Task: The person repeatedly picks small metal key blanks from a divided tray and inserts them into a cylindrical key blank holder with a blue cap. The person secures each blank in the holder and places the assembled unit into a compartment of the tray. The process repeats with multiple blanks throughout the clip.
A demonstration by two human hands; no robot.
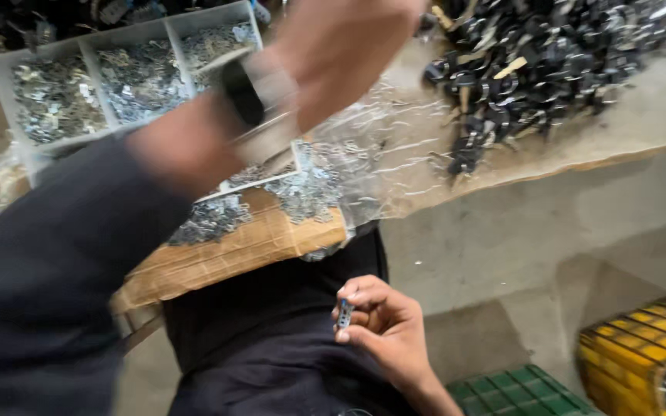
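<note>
Your left hand (341, 46) is raised high across the view, blurred, forearm slanting up from the lower left in a dark sleeve (40, 270), one watch with a dark band (252, 96) on the wrist. The fingers run off the top edge, so you cannot tell whether that hand is open or closed, or whether it holds anything.

Under and behind that forearm sits one white divided tray (86, 58); three compartments show, each heaped with small silvery metal pieces too many to count. More of these pieces lie loose (302, 192) just below your left wrist, on clear plastic film (395, 154) over a cardboard-covered tabletop (233, 254).

Your right hand (383, 320) is low, near your lap, well apart from the left. It is curled, palm turned inward, thumb and fingers pinched together on one small silvery metal clip (344, 313).

Up and to the right of your left hand lies one big pile of black clamp-like parts (549, 54), uncountable. Right of your right hand, on the floor, stand one green crate (518, 393) and one yellow crate (645, 347).
</note>
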